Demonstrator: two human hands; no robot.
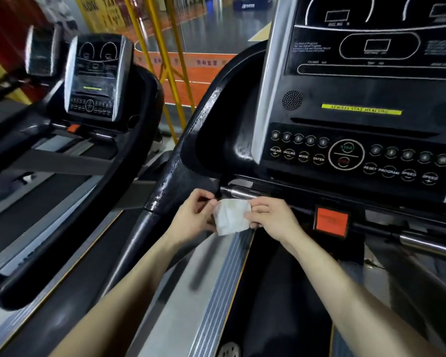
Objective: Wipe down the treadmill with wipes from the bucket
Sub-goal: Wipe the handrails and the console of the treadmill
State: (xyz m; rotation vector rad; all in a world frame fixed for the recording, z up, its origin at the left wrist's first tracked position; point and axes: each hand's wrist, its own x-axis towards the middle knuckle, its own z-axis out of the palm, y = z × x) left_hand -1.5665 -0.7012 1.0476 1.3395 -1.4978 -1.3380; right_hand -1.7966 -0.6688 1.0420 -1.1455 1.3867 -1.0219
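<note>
A yellow strip point(361, 109) across the middle of the treadmill console point(371, 83) reads roughly "ALWAYS STAY HEALTHY". Buttons point(303, 156) along its lower edge read INCLINE, MODE, ENTER, START, RESET, PROGRAM and SPEED.

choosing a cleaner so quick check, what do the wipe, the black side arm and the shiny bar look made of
The wipe: thin white nonwoven fabric, probably; it creases softly. The black side arm: glossy moulded plastic or rubbery coating, unclear; streaky sheen. The bar: polished metal, judging by bright mirror-like highlights.

Wipe point(231, 216) held between left hand point(193, 217) and right hand point(269, 219), below treadmill console point(358, 104). Handrail point(183, 155) left of console. Second treadmill point(93, 81) further left.
</note>
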